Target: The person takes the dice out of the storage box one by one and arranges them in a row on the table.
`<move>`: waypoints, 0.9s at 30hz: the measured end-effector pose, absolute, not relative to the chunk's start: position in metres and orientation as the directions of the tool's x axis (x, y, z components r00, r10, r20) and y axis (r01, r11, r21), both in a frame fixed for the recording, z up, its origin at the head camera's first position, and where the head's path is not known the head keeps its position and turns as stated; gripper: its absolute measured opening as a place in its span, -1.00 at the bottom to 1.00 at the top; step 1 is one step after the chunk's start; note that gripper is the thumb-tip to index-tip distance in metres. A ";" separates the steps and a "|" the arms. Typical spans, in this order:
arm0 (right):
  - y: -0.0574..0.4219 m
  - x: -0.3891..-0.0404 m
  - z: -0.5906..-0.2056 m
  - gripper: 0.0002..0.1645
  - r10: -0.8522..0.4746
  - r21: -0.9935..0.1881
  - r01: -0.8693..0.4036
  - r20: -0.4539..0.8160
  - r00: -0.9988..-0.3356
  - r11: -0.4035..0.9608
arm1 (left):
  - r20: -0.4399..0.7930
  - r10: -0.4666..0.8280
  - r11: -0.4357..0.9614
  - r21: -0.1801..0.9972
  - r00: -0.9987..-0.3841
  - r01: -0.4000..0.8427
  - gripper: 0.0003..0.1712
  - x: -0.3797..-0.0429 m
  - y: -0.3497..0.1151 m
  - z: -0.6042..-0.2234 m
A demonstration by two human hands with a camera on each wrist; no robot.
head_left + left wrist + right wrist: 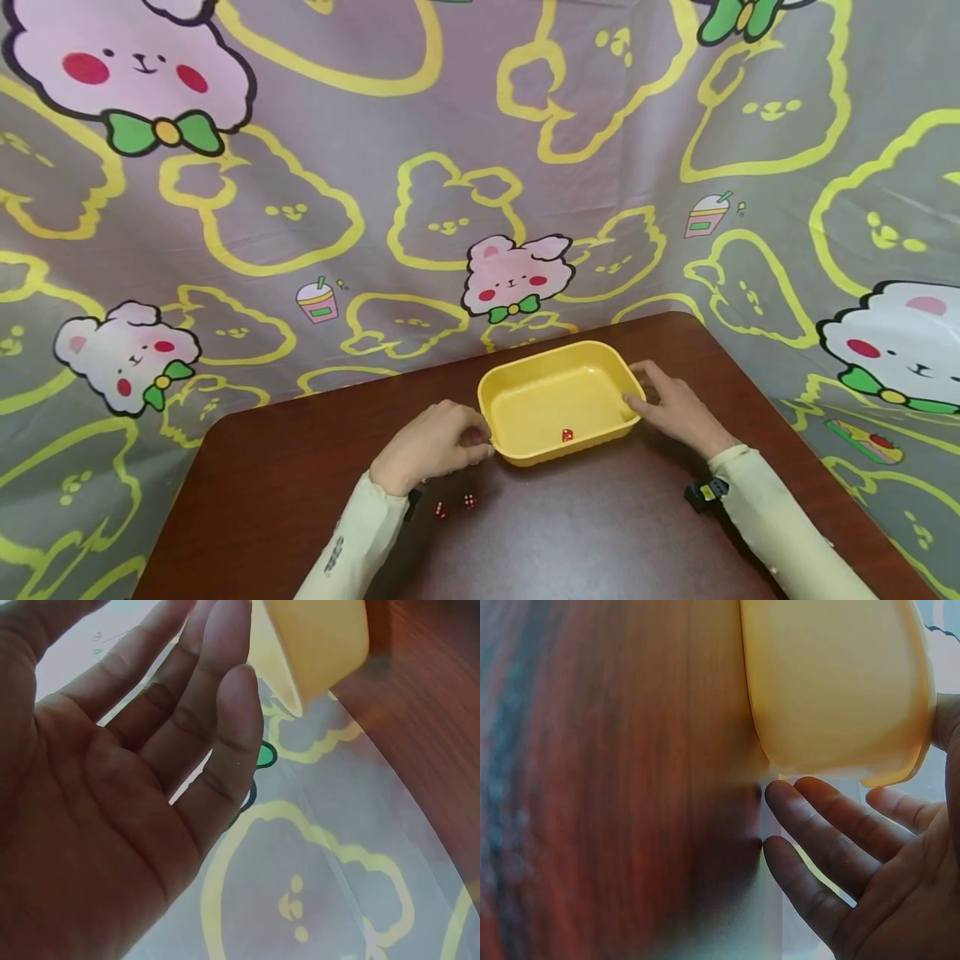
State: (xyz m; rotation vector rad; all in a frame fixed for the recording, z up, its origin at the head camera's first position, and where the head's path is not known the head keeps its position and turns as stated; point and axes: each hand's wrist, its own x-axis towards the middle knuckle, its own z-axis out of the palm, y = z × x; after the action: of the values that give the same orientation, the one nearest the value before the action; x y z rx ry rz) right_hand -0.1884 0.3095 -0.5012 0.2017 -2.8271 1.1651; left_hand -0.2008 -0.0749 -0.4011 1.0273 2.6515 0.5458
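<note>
A yellow plastic tray [558,358] with rounded corners sits on the table, one red die [567,435] lying inside near its front wall. At the tray's right end my right hand [678,410] has its thumb over the rim and its fingers along the outside wall. My left hand [435,443] is by the left end, fingers loosely bent and fingertips close to the rim; whether they touch it is hard to tell. Below that hand lie a red die [441,509] and another red die [470,501]. Small dice-like bits show partly behind the left hand.
The dark brown wooden table [300,450] has rounded back corners. A grey cloth [390,200] with yellow outlines and cartoon bears hangs behind it and along its sides. A small black device [705,493] is strapped at the right wrist.
</note>
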 end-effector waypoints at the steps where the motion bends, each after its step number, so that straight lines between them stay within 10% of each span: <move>1: 0.310 -0.188 -0.501 -0.43 -0.092 -0.695 -0.151 0.122 -0.988 0.702 | -0.086 0.687 0.679 0.431 -0.722 0.594 -0.89 -0.202 -0.073 -0.401; 27: 0.307 -0.187 -0.499 -0.44 -0.092 -0.699 -0.158 0.131 -0.987 0.698 | -0.052 0.724 0.656 0.361 -0.688 0.663 -0.70 -0.220 -0.044 -0.392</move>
State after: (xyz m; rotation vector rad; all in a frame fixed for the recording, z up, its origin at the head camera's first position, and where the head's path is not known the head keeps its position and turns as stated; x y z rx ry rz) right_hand -0.1875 0.3066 -0.4991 0.2070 -2.8145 1.1711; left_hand -0.2201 -0.0441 -0.3920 1.1358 2.6805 0.4707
